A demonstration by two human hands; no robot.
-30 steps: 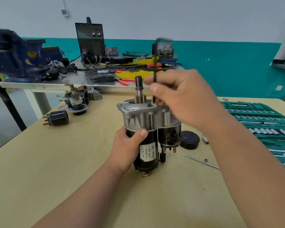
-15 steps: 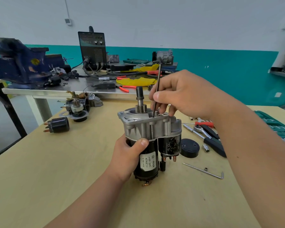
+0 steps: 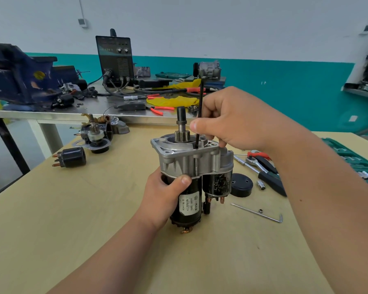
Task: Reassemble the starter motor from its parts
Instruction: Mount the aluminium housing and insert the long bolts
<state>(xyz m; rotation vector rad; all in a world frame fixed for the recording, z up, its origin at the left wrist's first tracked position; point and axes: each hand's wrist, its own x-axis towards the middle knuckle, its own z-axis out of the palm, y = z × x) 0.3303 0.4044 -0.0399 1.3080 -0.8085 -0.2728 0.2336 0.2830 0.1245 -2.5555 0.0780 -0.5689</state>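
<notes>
The left hand reaches in from the near edge of the desk and grips the black body of the starter motor, thumb laid across the front just under the silver housing; the motor stands upright about mid-desk, terminal end down on the wood and pinion shaft pointing up; to its right, nearer the right edge, a thin L-shaped key lies flat with a small nut just beside its shank; a round black cap sits just beside the motor's solenoid side, and beyond it lie a small socket, a dark-handled screwdriver and a ratchet; a green tool case lies open along the right edge; above the motor the right hand pinches a long black hex key between thumb and fingers, holding it upright with its lower tip in the top of the housing, just beside the pinion; toward the far left corner lie a loose black solenoid and a cluster of motor parts; past the far edge stands a metal bench with a blue vise, a black welder unit, a yellow cloth and red-handled pliers
</notes>
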